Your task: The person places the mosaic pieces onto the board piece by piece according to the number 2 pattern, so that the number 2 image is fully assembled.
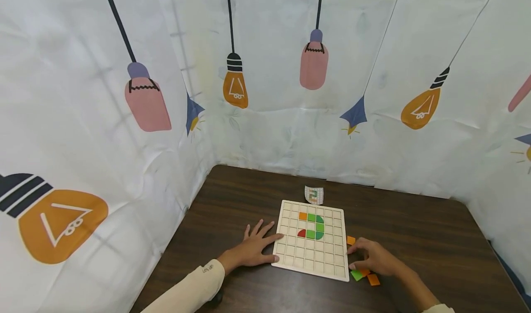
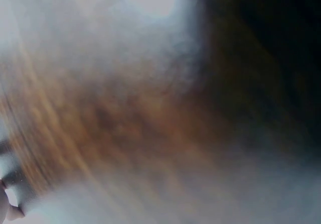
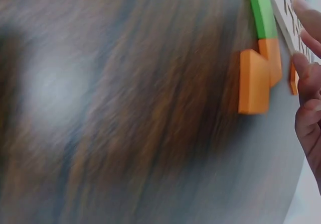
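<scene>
The grid board (image 1: 307,255) lies on the table (image 1: 415,230), its tile arrangement (image 1: 321,227) in the far half. Behind it sits the pattern card (image 1: 314,195); wall sheeting (image 1: 278,138) rises behind the table and along its left. The left hand (image 1: 251,248) overlaps the board's left edge; the right hand (image 1: 373,257) is beside the right edge, among loose tiles (image 1: 374,280) (one farther back, the others nearer the front).
</scene>
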`<state>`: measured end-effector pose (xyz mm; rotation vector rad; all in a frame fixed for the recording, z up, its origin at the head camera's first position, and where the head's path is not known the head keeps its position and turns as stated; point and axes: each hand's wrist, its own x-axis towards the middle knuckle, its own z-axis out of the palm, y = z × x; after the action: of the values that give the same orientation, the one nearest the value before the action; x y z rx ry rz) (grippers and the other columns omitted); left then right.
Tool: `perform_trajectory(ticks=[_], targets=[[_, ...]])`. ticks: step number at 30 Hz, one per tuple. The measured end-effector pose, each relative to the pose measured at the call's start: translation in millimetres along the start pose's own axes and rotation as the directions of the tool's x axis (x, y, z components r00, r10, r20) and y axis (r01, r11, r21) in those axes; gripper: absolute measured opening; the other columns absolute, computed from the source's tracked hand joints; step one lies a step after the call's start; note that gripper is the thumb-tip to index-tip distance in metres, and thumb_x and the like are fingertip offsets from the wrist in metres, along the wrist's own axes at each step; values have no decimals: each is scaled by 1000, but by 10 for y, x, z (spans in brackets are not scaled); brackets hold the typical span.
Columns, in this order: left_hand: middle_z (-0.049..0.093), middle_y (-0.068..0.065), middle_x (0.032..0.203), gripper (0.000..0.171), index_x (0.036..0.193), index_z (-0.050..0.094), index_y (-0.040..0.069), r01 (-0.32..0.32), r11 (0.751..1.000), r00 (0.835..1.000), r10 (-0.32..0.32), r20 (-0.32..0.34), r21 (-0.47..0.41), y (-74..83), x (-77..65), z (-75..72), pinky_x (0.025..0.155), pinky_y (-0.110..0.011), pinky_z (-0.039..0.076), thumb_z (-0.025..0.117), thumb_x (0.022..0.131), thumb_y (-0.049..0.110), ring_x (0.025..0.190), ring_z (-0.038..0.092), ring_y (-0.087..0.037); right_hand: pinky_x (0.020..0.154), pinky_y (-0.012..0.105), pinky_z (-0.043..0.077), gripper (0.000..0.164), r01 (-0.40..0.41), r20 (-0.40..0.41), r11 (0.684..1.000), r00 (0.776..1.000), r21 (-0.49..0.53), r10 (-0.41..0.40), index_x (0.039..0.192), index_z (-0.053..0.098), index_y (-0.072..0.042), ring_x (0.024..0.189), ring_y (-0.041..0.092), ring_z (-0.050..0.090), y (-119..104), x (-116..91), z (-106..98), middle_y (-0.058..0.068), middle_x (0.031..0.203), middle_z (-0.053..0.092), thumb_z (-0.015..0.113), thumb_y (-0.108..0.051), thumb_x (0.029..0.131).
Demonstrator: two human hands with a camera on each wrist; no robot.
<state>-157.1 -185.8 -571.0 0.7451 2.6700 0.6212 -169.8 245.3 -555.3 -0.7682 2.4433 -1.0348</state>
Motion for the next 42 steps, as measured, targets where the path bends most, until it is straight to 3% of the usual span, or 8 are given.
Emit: perform_trajectory(ticks=[10, 17, 31, 42], targets=[[16, -6, 169, 68, 155, 37, 40, 7, 1000, 1000, -7, 0, -3, 13, -2, -12, 110, -79, 5, 55, 94, 65, 154, 4, -45, 66, 22, 41, 41, 19, 47, 1000, 999, 13, -19, 117, 68, -17, 81, 6, 47, 80, -163, 1, 4, 115, 53, 81, -37, 84], [17, -6, 169, 68, 154, 38, 41, 10, 1000, 1000, -10, -4, 3, 12, 3, -17, 110, -79, 6, 54, 94, 67, 154, 5, -45, 63, 22, 44, 38, 15, 49, 1000, 999, 17, -16, 116, 73, -20, 78, 5, 47, 84, -196, 19, 1, 112, 50, 82, -38, 83], [17, -6, 169, 68, 155, 37, 40, 12, 1000, 1000, -12, 2, 5, 26, -3, -19, 110, -79, 6, 54, 94, 67, 154, 5, -44, 63, 21, 45, 40, 58, 87, 993, 994, 104, -67, 118, 75, -14, 81, 11, 47, 114, -255, 13, 6, 115, 45, 83, -32, 83], [17, -6, 169, 69, 155, 37, 40, 14, 1000, 1000, -14, -1, 13, 20, 13, -14, 110, -79, 7, 54, 94, 67, 154, 5, -45, 61, 20, 44, 29, 106, -18, 994, 994, -8, -106, 111, 77, -18, 75, 6, 48, 146, -238, 79, -3, 107, 47, 78, -35, 88]])
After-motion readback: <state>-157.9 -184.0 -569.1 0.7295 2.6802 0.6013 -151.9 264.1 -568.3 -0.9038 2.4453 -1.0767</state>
